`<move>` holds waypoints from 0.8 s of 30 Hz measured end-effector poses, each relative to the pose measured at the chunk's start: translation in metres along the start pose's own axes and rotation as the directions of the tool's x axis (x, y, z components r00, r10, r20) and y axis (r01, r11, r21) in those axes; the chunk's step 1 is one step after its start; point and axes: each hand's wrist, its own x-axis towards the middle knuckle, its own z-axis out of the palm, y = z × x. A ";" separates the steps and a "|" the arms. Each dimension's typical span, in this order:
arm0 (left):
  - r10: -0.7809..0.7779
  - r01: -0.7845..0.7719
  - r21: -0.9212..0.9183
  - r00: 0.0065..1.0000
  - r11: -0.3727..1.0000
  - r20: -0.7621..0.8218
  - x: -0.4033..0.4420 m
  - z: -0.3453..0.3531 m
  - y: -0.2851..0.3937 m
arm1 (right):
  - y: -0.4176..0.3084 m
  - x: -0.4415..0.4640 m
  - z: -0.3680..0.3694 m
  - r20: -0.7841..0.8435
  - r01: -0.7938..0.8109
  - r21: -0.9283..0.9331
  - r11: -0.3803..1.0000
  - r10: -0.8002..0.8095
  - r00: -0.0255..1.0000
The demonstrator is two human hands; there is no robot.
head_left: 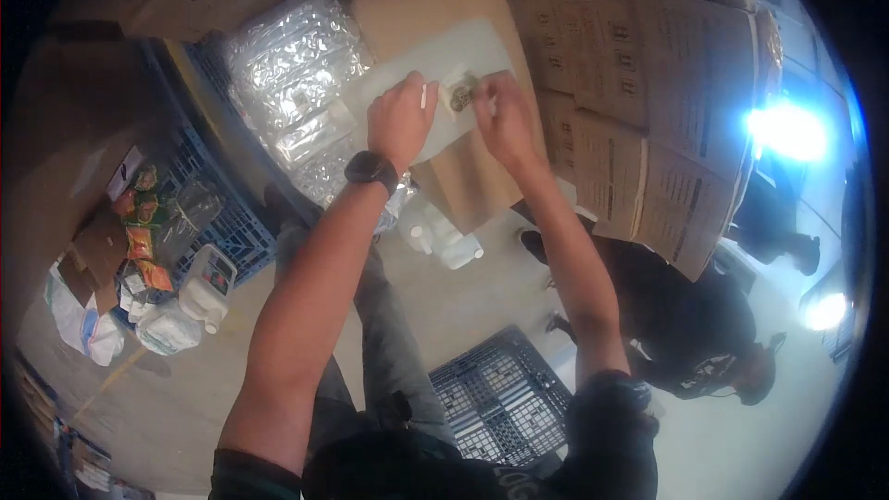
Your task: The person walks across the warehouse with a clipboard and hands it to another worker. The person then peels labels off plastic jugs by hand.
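Observation:
A small pale packet or tray with dark contents (460,98) lies between my hands on a translucent whitish sheet (394,69), which rests on a cardboard box (398,5). My left hand (401,120), with a dark watch on its wrist, is closed at the packet's left, and a small white thing shows at its fingertips. At the packet's right edge my right hand (506,120) has its fingers pinched together; what they hold, if anything, is too small to name. Shiny clear plastic packs (301,74) lie left of the sheet.
Stacked cartons (639,83) rise at the right. White jugs (435,233) stand below the box. Bags and bottles (176,301) lie by a blue pallet (222,222) at left. A black pallet (505,398) is on the floor. A person in dark clothes (685,315) is at right.

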 end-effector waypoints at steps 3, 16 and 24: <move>0.015 -0.015 -0.009 1.000 1.000 -0.013 -0.001 -0.001 -0.001 | -0.009 0.005 -0.013 -0.154 -0.077 0.051 0.996 0.084 0.984; -0.045 0.097 -0.381 0.989 0.919 0.144 -0.001 -0.006 0.002 | -0.045 -0.015 -0.001 0.123 -0.251 0.716 0.652 0.237 0.964; -0.278 0.359 -0.624 0.933 0.694 0.228 -0.006 -0.012 0.002 | -0.031 -0.028 -0.018 0.136 -0.368 0.492 0.789 0.348 0.928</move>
